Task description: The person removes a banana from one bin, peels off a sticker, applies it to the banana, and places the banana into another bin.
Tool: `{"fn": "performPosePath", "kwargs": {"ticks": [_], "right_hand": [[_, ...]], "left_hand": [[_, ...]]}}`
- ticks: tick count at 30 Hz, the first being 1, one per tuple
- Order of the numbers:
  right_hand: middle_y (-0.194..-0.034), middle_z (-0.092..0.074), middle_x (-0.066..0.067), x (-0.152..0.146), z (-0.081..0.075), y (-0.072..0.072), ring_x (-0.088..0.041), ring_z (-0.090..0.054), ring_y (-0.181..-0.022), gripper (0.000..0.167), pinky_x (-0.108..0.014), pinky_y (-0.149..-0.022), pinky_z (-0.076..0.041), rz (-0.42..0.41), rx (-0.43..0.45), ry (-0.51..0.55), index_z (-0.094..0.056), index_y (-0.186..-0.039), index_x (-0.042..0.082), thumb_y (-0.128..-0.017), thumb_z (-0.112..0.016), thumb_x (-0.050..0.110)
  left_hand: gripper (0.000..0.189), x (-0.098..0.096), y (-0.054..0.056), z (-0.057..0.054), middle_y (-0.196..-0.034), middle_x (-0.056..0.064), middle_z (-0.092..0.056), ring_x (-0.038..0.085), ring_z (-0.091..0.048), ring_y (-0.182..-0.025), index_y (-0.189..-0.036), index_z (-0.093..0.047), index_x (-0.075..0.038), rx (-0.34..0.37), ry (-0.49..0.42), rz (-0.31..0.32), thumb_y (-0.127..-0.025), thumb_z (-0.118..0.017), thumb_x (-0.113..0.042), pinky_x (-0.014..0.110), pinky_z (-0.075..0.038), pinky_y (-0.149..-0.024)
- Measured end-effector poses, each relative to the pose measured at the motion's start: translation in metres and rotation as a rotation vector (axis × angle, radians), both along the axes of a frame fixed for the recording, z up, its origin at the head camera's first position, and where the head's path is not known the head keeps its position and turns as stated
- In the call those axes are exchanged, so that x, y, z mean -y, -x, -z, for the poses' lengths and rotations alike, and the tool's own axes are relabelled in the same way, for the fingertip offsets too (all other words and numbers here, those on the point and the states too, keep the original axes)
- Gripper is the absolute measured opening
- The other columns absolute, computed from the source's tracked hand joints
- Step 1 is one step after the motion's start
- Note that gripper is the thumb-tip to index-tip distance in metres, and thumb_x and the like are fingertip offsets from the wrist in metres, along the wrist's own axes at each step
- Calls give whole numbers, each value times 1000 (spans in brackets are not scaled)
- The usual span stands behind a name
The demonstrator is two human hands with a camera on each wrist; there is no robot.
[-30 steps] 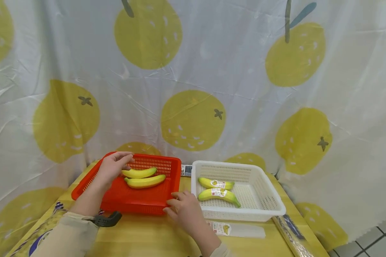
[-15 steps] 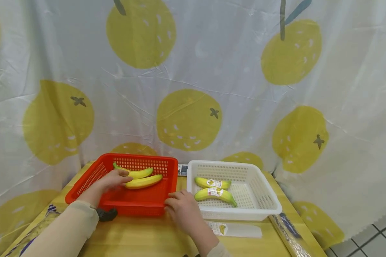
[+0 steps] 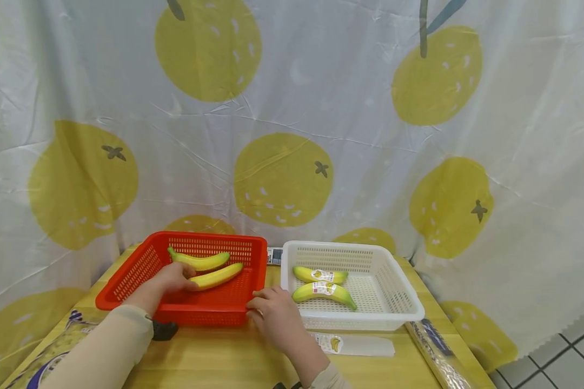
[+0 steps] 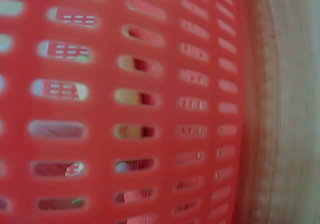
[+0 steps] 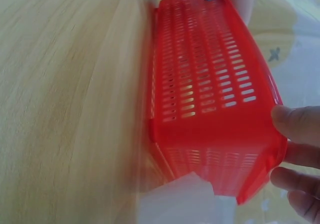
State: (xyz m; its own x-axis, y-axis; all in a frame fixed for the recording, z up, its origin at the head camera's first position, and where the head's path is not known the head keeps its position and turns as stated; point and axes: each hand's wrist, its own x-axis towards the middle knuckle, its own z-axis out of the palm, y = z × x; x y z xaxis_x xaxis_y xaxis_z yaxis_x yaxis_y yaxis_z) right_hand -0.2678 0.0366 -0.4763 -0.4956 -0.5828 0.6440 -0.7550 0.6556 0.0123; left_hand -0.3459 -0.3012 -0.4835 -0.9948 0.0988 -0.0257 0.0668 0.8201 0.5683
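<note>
My left hand (image 3: 171, 277) reaches into the red basket (image 3: 199, 316) and grips the left end of the front banana (image 3: 219, 276), covering that tip. Behind it a second banana (image 3: 201, 262) lies in the same basket. In the left wrist view, the slotted basket wall (image 4: 170, 109) blocks most of the hand. My right hand (image 3: 277, 316) holds the basket's front right corner; in the right wrist view its fingers (image 5: 300, 121) rest along the rim there. To the right, a white basket (image 3: 404, 316) contains two labelled bananas, one at the back (image 3: 304, 274) and one in front (image 3: 302, 293).
A flat clear plastic sleeve (image 3: 365, 346) with a banana label lies before the white basket. Crinkly packaging (image 3: 430, 351) runs along the table's right side, and a printed bag (image 3: 53, 356) sits at the left. A fruit-patterned curtain (image 3: 360, 189) hangs behind the wooden table (image 3: 214, 359).
My left hand has come down from above the red basket's left side to the front banana's end, and that banana now tilts slightly more. The right hand has stayed at the basket corner.
</note>
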Motion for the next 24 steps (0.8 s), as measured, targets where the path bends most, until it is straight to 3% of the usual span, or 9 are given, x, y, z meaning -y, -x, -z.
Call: {"fn": "performPosePath", "kwargs": {"ticks": [4, 11, 17, 24], "right_hand": [[-104, -77, 7, 0, -1, 1, -13, -64, -94, 12, -22, -76, -48, 0, 17, 5, -82, -97, 25, -86, -85, 29], [-99, -78, 8, -1, -2, 1, -12, -64, -91, 12, -22, -78, -50, -34, 35, 17, -82, -94, 22, -84, -87, 27], [-100, -78, 9, -1, -3, 0, -12, -66, -96, 11, -23, -86, -52, -66, 18, 13, -83, -94, 21, -84, -87, 25], [-102, -79, 7, -1, -1, 1, -13, -66, -97, 12, -23, -86, -53, -70, 37, 31, -83, -97, 19, -87, -84, 24]], "left_hand": [[42, -2, -3, -3, -106, 15, -73, 28, -65, -98, -109, -74, 3, 14, 6, 14, -80, -89, -22, 50, -52, -92], [46, -2, -6, -6, -109, 17, -72, 36, -66, -104, -111, -73, 3, 17, -6, 34, -77, -91, -22, 54, -51, -96], [46, 5, -4, 1, -105, 12, -73, 27, -64, -96, -108, -75, 1, 11, -24, 47, -75, -92, -27, 49, -52, -92], [39, 3, -6, -7, -104, 11, -74, 24, -63, -94, -106, -76, -2, 6, -50, 47, -78, -90, -25, 47, -51, -91]]}}
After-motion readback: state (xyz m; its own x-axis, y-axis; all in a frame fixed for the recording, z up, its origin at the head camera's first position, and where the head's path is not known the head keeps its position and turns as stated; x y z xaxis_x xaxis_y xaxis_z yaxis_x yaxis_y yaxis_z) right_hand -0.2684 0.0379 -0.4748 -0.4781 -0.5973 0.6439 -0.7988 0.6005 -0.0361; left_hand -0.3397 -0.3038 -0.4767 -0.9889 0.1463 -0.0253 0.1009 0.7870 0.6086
